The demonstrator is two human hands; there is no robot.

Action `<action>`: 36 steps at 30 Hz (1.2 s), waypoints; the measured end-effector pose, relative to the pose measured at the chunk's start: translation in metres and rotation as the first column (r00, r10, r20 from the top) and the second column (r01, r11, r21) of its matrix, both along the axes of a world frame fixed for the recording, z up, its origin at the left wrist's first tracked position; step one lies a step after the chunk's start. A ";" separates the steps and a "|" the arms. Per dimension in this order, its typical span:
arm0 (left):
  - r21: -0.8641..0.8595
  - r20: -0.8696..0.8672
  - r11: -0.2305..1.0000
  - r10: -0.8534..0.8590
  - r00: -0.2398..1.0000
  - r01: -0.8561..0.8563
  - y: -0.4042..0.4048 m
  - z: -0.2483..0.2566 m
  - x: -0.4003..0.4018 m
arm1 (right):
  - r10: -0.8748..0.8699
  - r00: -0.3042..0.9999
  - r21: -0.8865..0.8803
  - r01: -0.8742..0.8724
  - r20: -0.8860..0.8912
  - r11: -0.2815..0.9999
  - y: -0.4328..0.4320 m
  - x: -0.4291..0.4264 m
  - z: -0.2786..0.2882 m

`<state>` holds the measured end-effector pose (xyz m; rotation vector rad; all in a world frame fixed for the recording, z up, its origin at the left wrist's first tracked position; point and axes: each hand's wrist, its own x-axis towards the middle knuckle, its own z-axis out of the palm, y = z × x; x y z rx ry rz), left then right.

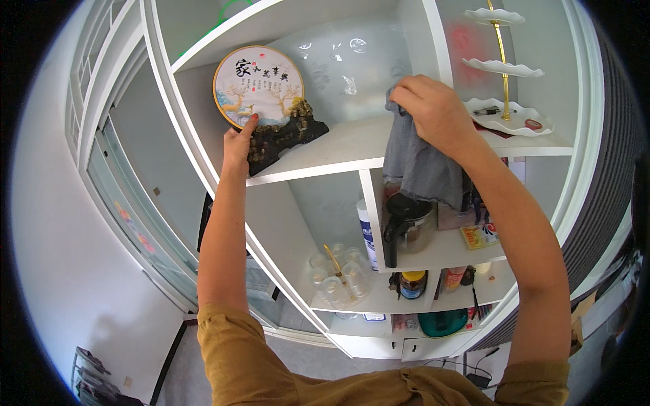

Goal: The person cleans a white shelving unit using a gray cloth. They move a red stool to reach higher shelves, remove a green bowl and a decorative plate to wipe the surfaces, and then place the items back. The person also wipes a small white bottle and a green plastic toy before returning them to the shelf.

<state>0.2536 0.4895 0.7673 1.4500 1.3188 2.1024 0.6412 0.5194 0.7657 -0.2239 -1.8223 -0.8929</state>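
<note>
My left hand [239, 144] grips the lower left side of a round decorative plaque [259, 83], with the thumb on its painted front. The plaque bears writing and painted deer, and has a gold rim. It is set in a dark carved stand [289, 137] at the left of a white shelf [325, 147]. Bunched in the fingers of my right hand [429, 109] is a grey cloth [419, 157], which hangs down over the shelf's front edge. Part of the cloth is hidden behind the hand.
A three-tier scalloped stand [502, 68] occupies the right compartment, a pen and a tape roll on its bottom tier. Below are a glass pot with black lid [411, 218], a ring of glass cups [340, 279], a spray can [366, 233] and a yellow-capped jar [413, 284]. Sliding doors [147, 188] stand left.
</note>
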 end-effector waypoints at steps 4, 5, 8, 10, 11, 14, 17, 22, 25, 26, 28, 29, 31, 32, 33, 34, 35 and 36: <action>0.038 -0.001 0.999 0.020 1.000 -0.020 -0.010 0.000 0.013 | -0.017 1.000 0.001 0.017 -0.005 1.000 0.001 0.001 -0.001; 0.044 0.003 0.999 0.011 1.000 -0.011 -0.009 -0.001 0.011 | -0.021 1.000 0.004 0.021 -0.008 1.000 0.003 0.002 -0.002; 0.047 0.041 0.999 -0.021 0.999 0.019 -0.015 -0.003 0.006 | -0.013 1.000 0.020 0.013 -0.006 1.000 0.005 0.000 -0.003; 0.034 0.101 0.998 -0.065 0.993 0.062 -0.027 0.000 0.024 | -0.030 1.000 0.013 0.030 -0.001 0.999 0.007 0.002 -0.004; 0.045 0.123 0.997 -0.069 0.990 0.064 -0.027 -0.001 0.024 | -0.039 0.999 0.010 0.039 0.001 0.999 0.007 0.003 -0.004; 0.074 0.183 0.995 -0.078 0.980 0.065 -0.032 -0.001 0.019 | -0.089 0.996 -0.014 0.089 0.006 0.996 0.003 0.002 -0.005; 0.083 0.211 0.994 -0.082 0.974 0.065 -0.043 -0.002 0.015 | -0.136 0.991 0.004 0.136 0.015 0.991 0.002 -0.002 -0.004; 0.058 0.218 0.997 -0.062 0.974 0.050 -0.077 0.002 0.024 | -0.239 0.970 -0.016 0.239 0.044 0.971 -0.001 -0.006 -0.002; 0.090 0.185 0.995 -0.050 0.981 0.034 -0.105 0.001 0.033 | -0.287 0.958 -0.118 0.286 0.013 0.951 -0.004 -0.021 0.007; 0.099 0.188 0.995 -0.037 0.981 0.019 -0.110 -0.002 0.029 | -0.292 0.956 -0.162 0.287 -0.007 0.944 -0.004 -0.028 0.012; 0.097 0.155 0.995 -0.036 0.987 0.021 -0.129 -0.004 0.031 | -0.206 0.971 -0.091 0.196 -0.121 0.976 0.004 -0.051 0.025; 0.095 0.137 0.995 -0.033 0.990 0.020 -0.138 -0.005 0.030 | -0.157 0.972 -0.054 0.150 -0.175 0.987 0.009 -0.062 0.035; 0.109 0.117 0.994 -0.012 0.993 -0.001 -0.155 -0.008 0.029 | -0.140 0.959 -0.051 0.131 -0.246 0.990 0.020 -0.082 0.051; 0.100 0.117 0.995 0.000 0.993 -0.012 -0.165 -0.008 0.039 | -0.139 0.950 -0.051 0.130 -0.280 0.990 0.027 -0.087 0.057; 0.087 0.120 0.996 0.013 0.993 -0.024 -0.172 -0.008 0.046 | -0.226 0.946 -0.137 0.198 -0.231 0.970 0.041 -0.092 0.056; 0.094 0.123 0.995 0.006 0.992 -0.018 -0.178 -0.010 0.048 | -0.298 0.939 -0.220 0.258 -0.173 0.941 0.061 -0.097 0.049; 0.098 0.128 0.995 -0.021 0.992 0.008 -0.176 -0.013 0.053 | -0.384 0.917 -0.296 0.339 -0.105 0.893 0.078 -0.089 0.045; 0.099 0.128 0.995 -0.018 0.992 0.006 -0.182 -0.012 0.056 | -0.451 0.855 -0.484 0.517 0.256 0.706 0.080 -0.089 0.046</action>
